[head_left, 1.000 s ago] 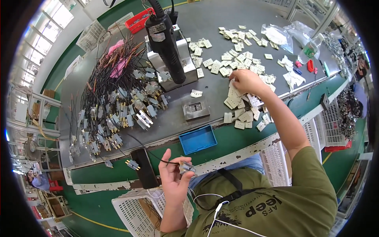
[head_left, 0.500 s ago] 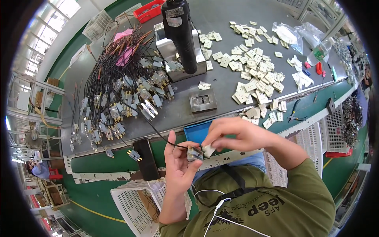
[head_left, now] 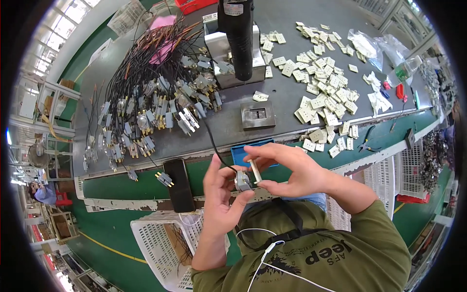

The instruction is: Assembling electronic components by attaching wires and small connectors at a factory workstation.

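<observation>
My left hand point(head_left: 220, 207) holds a grey plug point(head_left: 242, 180) between thumb and fingers, its black cable running up and away toward the far left. Facing it, my right hand point(head_left: 299, 170) pinches a thin cream plate point(head_left: 255, 171) edge-on by its two ends. The plate stands close beside the plug; whether they touch, I cannot tell. Just beyond my hands lies a blue tray point(head_left: 238, 155), partly covered by my right hand. A metal block with a rectangular recess point(head_left: 258, 116) sits on the table past it, with a single cream plate point(head_left: 260, 96) behind.
Many cabled grey plugs point(head_left: 146, 117) are heaped at the left. Loose cream plates point(head_left: 323, 87) spread over the right. A black-topped press point(head_left: 238, 44) stands at the back. A phone point(head_left: 179, 187) lies on the near ledge, cutting pliers point(head_left: 368, 144) at the right, a white basket point(head_left: 153, 248) below.
My right hand has turned the cream plate upright and now grips it by its ends beside the plug. The left hand still holds the plug. The whole view has shifted slightly.
</observation>
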The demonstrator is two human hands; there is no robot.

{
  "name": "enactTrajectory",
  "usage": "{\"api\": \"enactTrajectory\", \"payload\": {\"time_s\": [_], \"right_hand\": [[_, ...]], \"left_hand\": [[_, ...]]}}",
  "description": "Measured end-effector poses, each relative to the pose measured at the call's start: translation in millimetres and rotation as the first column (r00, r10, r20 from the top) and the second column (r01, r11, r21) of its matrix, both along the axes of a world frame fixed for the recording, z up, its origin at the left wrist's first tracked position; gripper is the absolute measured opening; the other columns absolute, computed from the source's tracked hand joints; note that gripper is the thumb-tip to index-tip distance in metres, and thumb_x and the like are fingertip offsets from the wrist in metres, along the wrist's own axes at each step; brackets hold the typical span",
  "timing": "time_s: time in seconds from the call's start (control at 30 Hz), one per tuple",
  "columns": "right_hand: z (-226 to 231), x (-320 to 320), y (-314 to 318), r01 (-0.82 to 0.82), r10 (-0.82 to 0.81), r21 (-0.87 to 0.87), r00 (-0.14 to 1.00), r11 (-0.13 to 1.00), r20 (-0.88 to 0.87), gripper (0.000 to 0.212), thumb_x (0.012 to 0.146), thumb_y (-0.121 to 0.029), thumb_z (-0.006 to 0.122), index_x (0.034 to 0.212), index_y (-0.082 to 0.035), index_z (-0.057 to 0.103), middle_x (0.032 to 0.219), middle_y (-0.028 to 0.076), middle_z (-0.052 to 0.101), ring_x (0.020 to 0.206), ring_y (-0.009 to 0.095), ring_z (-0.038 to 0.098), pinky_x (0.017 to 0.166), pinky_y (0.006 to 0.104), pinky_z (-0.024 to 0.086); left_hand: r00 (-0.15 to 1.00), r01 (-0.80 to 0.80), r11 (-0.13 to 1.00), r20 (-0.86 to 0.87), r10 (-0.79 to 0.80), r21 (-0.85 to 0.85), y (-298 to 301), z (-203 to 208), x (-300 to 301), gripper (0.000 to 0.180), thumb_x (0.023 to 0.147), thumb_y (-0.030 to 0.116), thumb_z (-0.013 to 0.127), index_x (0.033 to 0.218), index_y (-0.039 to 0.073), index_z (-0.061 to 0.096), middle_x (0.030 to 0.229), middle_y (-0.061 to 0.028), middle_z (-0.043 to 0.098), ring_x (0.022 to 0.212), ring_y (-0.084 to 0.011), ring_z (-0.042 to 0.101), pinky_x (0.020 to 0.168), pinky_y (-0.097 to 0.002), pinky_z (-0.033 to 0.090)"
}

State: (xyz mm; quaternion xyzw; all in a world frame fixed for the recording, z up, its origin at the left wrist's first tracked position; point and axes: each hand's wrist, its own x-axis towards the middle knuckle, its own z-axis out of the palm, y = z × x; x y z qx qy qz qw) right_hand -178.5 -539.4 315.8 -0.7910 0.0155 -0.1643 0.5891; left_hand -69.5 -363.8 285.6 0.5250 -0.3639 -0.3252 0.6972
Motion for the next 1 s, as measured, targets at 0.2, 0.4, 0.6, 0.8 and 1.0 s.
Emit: {"api": "enactTrajectory", "payload": {"time_s": [0.2,0.4,0.6,0.8,1.0], "right_hand": [[-12,2,-1,-0.028,0.060,-0.140,0.971,0.990,0.231,0.052,0.072,0.002,0.068,0.122,-0.002,0.055,0.118,0.018,0.058,0.105,0.030,0.061,0.086,0.0376,0.053],[-8,5,0,-0.008,0.064,-0.214,0.964,0.977,0.259,0.050,0.071,0.003,0.072,0.119,-0.002,0.057,0.118,0.018,0.058,0.105,0.030,0.061,0.085,0.0368,0.052],[-8,4,4,0.046,0.036,-0.298,0.964,0.954,0.263,0.056,0.069,0.002,0.073,0.121,-0.004,0.057,0.118,0.015,0.059,0.104,0.031,0.061,0.084,0.0374,0.053],[-9,5,6,0.093,0.039,-0.412,0.953,0.906,0.301,0.053,0.069,0.002,0.073,0.120,-0.002,0.058,0.116,0.017,0.060,0.099,0.030,0.063,0.080,0.0364,0.055],[-5,4,9,0.188,0.034,-0.588,0.938,0.786,0.346,0.056,0.066,0.003,0.069,0.121,-0.001,0.057,0.113,0.015,0.060,0.100,0.031,0.063,0.082,0.0361,0.055]], "left_hand": [[0.999,-0.038,0.994,0.018,0.040,-0.103,0,1,2,0.051,0.081,-0.008,0.067,0.125,0.002,0.042,0.129,-0.0180,0.046,0.117,-0.0224,0.052,0.096,-0.0334,0.046],[0.999,-0.053,0.993,-0.013,0.052,-0.103,-2,2,0,0.047,0.080,-0.008,0.068,0.123,0.000,0.049,0.130,-0.0173,0.047,0.114,-0.0212,0.055,0.093,-0.0314,0.050],[0.995,-0.080,0.991,0.047,0.086,-0.111,-3,-1,0,0.046,0.080,-0.007,0.069,0.122,0.000,0.051,0.129,-0.0166,0.049,0.113,-0.0219,0.056,0.091,-0.0321,0.052],[0.995,-0.073,0.991,0.055,0.080,-0.115,-3,0,1,0.045,0.080,-0.008,0.068,0.121,0.001,0.052,0.127,-0.0169,0.051,0.112,-0.0219,0.057,0.090,-0.0327,0.053],[0.989,-0.051,0.996,0.138,0.060,-0.068,-9,3,-1,0.053,0.080,-0.004,0.071,0.125,0.004,0.044,0.125,-0.0161,0.053,0.110,-0.0211,0.058,0.090,-0.0329,0.051]]}}
